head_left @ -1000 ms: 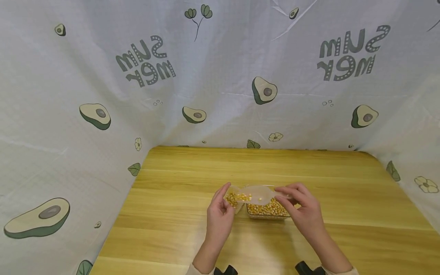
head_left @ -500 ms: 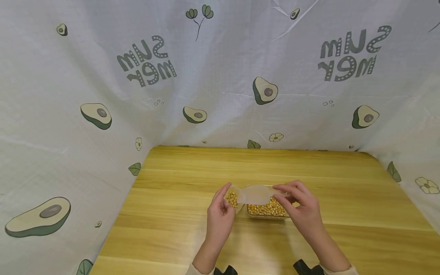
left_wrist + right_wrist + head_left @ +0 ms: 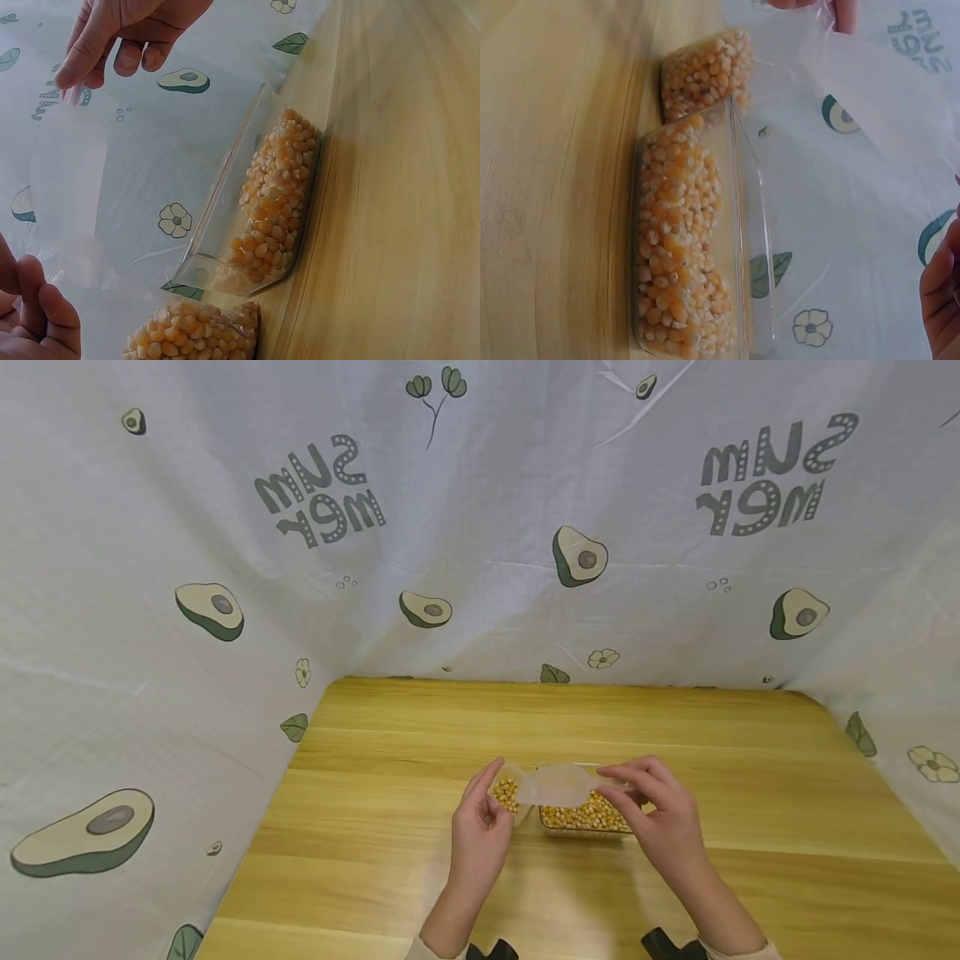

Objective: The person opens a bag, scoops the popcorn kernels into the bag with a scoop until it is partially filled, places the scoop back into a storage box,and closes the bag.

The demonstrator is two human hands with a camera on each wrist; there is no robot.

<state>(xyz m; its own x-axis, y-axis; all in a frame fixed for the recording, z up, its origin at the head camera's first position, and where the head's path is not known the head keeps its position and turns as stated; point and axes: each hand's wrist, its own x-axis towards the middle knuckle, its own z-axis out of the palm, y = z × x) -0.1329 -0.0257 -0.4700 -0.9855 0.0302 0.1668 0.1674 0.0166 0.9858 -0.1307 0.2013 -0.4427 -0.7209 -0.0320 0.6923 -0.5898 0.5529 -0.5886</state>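
My left hand [image 3: 480,835] holds up the mouth of a clear plastic bag [image 3: 709,71], whose bottom stands on the table filled with corn kernels. Between thumb and fingers, my right hand [image 3: 663,814] pinches the handle of a translucent white scoop [image 3: 562,785]. The scoop points left, its tip at the bag's mouth, and no kernels show on it. Below and beside the bag, a clear rectangular container [image 3: 217,206] holds many yellow corn kernels [image 3: 679,247]. In the left wrist view the left fingers [image 3: 56,307] show near the upper bag, at the frame's left edge.
The container and the bag stand side by side on a wooden table [image 3: 375,860]. A pale curtain [image 3: 480,510] with avocado prints hangs behind and along both sides of the table.
One second ago kernels lay on the scoop near its tip; half a second ago they were gone from it, and now none show. Both hands have stayed nearly in place.
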